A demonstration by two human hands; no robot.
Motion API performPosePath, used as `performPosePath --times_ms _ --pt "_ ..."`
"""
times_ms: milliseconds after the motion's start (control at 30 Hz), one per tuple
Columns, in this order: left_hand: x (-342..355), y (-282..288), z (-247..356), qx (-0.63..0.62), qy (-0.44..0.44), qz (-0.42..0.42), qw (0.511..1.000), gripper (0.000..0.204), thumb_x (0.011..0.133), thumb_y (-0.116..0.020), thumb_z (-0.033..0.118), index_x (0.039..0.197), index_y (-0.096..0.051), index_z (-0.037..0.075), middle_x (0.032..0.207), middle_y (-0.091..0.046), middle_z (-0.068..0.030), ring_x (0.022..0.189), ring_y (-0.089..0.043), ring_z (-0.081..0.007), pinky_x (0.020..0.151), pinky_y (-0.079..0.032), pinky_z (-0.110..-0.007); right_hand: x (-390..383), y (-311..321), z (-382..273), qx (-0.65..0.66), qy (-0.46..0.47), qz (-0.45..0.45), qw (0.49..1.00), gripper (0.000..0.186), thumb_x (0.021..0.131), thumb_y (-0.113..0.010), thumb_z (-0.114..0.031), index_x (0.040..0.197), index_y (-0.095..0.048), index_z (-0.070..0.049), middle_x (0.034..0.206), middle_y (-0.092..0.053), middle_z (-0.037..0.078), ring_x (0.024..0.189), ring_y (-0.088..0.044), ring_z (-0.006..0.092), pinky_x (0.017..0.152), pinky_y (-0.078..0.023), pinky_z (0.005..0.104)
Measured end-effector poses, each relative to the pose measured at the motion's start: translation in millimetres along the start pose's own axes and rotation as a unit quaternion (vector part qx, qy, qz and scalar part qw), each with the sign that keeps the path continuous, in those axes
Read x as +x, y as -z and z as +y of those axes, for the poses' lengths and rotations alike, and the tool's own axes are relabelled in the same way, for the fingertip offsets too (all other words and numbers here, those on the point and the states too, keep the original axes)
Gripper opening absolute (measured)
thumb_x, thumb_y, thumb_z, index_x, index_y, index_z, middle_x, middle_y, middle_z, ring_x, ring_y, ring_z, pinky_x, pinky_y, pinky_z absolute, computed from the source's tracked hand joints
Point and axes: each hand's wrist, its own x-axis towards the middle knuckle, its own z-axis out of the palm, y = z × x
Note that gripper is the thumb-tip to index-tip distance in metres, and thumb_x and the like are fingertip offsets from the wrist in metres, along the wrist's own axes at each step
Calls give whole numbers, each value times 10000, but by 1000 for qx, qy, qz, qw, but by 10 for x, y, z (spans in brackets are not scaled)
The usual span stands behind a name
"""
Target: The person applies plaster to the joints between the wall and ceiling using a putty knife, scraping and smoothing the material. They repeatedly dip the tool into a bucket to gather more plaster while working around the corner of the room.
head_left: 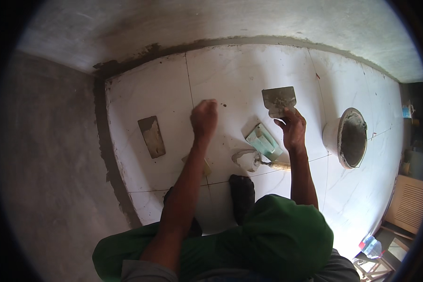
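Observation:
My right hand (292, 129) grips a squarish flat scraper (277, 97) smeared with grey mortar, raised over white floor tiles. My left hand (203, 120) is closed with its knuckles up; what it holds, if anything, is hidden. Below and between them lie a pale green float (264, 141) and a trowel (246, 160) with a wooden handle. A grey, mortar-coated rectangular tool (151, 137) rests to the left. A yellowish block (202, 164) is partly hidden behind my left forearm.
A bucket (332, 136) of grey mortar stands at the right. Grey plastered walls (56, 141) border the tiled floor (230, 70) left and ahead. My dark-covered foot (241, 197) is below the trowel. A louvred wooden panel (406, 202) and a plastic jug (371, 246) are at far right.

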Motion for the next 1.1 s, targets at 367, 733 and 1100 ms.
performPosePath --times_ms 367,733,1100 --pt "2210 73 -620 369 -40 185 910 836 996 -612 409 1558 -362 -158 1669 -319 -341 1578 -245 -512 1295 -211 -576 771 701 599 184 -45 -21 982 367 1016 -638 -151 1359 -635 -18 1349 -702 107 1221 -672 231 1010 -543 392" --pt "1701 -2103 772 145 -136 -104 975 816 1020 -524 438 1568 -371 -148 1677 -229 -406 1573 -185 -569 1304 -102 -622 744 636 551 255 -46 59 964 630 953 -714 -182 1498 -497 46 1473 -591 156 1346 -577 286 1176 -436 440" --pt "2243 110 -567 270 101 248 925 828 1026 -545 329 1611 -236 -169 1696 -238 -373 1623 -164 -475 1319 -119 -563 745 790 595 235 -40 59 969 574 974 -692 -179 1482 -527 31 1455 -618 145 1367 -574 271 1186 -427 434"
